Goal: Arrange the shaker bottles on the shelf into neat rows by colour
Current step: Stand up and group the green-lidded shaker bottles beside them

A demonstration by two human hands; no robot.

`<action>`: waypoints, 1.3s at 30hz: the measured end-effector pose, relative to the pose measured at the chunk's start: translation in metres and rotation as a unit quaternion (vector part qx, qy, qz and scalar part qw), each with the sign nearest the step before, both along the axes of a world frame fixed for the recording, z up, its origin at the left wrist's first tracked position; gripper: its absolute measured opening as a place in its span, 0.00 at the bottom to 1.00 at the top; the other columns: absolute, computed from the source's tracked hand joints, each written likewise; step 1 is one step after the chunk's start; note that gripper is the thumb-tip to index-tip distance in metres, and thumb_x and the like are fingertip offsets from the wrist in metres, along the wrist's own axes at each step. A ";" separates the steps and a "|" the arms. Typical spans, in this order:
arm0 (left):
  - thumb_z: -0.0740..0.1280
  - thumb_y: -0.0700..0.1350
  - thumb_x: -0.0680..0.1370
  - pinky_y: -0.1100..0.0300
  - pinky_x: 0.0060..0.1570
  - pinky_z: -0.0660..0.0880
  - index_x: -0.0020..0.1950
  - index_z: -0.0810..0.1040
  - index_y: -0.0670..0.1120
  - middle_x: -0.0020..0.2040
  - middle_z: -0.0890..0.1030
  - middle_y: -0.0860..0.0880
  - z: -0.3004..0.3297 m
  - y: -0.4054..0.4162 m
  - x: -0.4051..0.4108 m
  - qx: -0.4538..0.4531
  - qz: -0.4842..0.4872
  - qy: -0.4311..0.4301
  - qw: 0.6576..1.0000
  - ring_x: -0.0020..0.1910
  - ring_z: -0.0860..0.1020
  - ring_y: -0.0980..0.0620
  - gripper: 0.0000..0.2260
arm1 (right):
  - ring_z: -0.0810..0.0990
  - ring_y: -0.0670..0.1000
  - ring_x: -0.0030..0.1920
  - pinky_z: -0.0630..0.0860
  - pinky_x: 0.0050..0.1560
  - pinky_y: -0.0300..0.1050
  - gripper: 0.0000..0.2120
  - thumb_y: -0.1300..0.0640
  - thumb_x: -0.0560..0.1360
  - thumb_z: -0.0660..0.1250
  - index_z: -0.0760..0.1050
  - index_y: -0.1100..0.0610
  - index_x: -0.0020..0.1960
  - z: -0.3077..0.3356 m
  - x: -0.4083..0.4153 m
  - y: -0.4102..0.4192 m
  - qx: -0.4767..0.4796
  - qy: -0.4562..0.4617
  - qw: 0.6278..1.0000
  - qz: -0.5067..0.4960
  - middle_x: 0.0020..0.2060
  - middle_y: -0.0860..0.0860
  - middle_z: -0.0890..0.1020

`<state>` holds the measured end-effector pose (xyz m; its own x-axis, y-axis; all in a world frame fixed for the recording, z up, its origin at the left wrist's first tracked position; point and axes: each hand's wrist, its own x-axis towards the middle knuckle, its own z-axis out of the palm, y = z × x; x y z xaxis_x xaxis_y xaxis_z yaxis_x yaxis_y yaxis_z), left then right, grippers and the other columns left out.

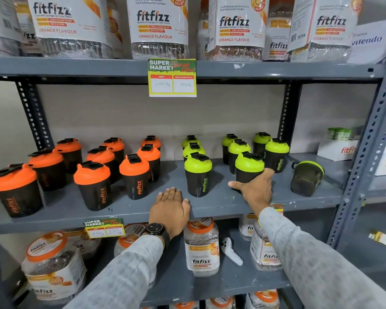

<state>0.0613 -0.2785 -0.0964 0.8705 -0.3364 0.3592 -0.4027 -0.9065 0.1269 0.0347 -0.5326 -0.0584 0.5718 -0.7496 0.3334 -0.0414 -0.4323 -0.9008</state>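
neither hand has a bottle properly gripped: the left hand (171,206) lies flat and open on the front lip of the shelf (221,205), holding nothing, and the right hand (255,188) is spread around the base of a green-lidded bottle (247,167), thumb out to one side, fingers touching its far side but not closed on it.

going left to right, the orange-lidded bottles (91,184) stand in three rough files on the left half, the nearest ones close to the front edge; a careless sleeve sweep could tip one off. next comes a file of green-lidded bottles, front one (197,173) just beside the left hand, so a sideways shove of the bottle under the right hand could knock into it. behind the right hand the other green ones sit crowded and uneven; pushing the touched bottle back may topple them like skittles. furthest right, a fallen bottle (306,178) lies on its side, well apart from the rows, and being round it could probably roll toward the edge if bumped.
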 end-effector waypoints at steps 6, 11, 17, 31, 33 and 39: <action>0.42 0.58 0.81 0.53 0.78 0.53 0.78 0.64 0.43 0.78 0.66 0.43 0.000 0.003 -0.005 -0.051 -0.005 -0.005 0.999 0.78 0.62 0.46 0.32 | 0.75 0.61 0.67 0.73 0.63 0.53 0.55 0.50 0.59 0.88 0.60 0.57 0.76 -0.009 -0.015 -0.010 -0.023 -0.024 0.998 0.060 0.68 0.60 0.75; 0.53 0.52 0.83 0.57 0.75 0.58 0.74 0.72 0.43 0.73 0.73 0.43 -0.005 -0.016 -0.050 -0.203 -0.081 -0.106 0.970 0.74 0.69 0.48 0.23 | 0.77 0.55 0.59 0.75 0.63 0.59 0.29 0.61 0.72 0.77 0.71 0.55 0.70 -0.022 -0.052 -0.038 -0.090 -0.077 0.991 0.054 0.58 0.54 0.77; 0.49 0.53 0.83 0.51 0.78 0.55 0.76 0.68 0.41 0.77 0.68 0.41 -0.003 -0.109 -0.056 -0.094 -0.157 -0.089 0.979 0.77 0.63 0.45 0.26 | 0.78 0.55 0.48 0.78 0.55 0.59 0.17 0.66 0.72 0.73 0.77 0.59 0.60 -0.011 -0.076 -0.088 -0.148 -0.076 0.986 -0.023 0.50 0.55 0.79; 0.44 0.56 0.80 0.46 0.75 0.59 0.71 0.73 0.39 0.71 0.74 0.38 -0.017 -0.150 -0.030 -0.010 -0.045 -0.066 0.997 0.72 0.70 0.41 0.31 | 0.81 0.62 0.55 0.81 0.41 0.52 0.41 0.31 0.65 0.76 0.78 0.60 0.64 0.028 -0.048 -0.203 0.125 0.162 0.979 -0.019 0.61 0.60 0.81; 0.44 0.56 0.80 0.46 0.75 0.60 0.71 0.72 0.39 0.71 0.74 0.38 -0.017 -0.151 -0.029 -0.009 -0.044 -0.067 0.997 0.72 0.70 0.41 0.31 | 0.82 0.61 0.53 0.76 0.31 0.45 0.41 0.34 0.61 0.80 0.77 0.58 0.64 0.030 -0.044 -0.207 0.161 0.157 0.974 0.000 0.60 0.58 0.81; 0.44 0.56 0.80 0.46 0.75 0.61 0.71 0.73 0.39 0.71 0.75 0.38 -0.020 -0.150 -0.028 -0.008 -0.041 -0.074 0.996 0.72 0.71 0.41 0.31 | 0.86 0.57 0.41 0.80 0.25 0.46 0.39 0.46 0.52 0.85 0.78 0.58 0.59 0.037 -0.038 -0.200 0.223 0.121 0.967 0.033 0.52 0.58 0.86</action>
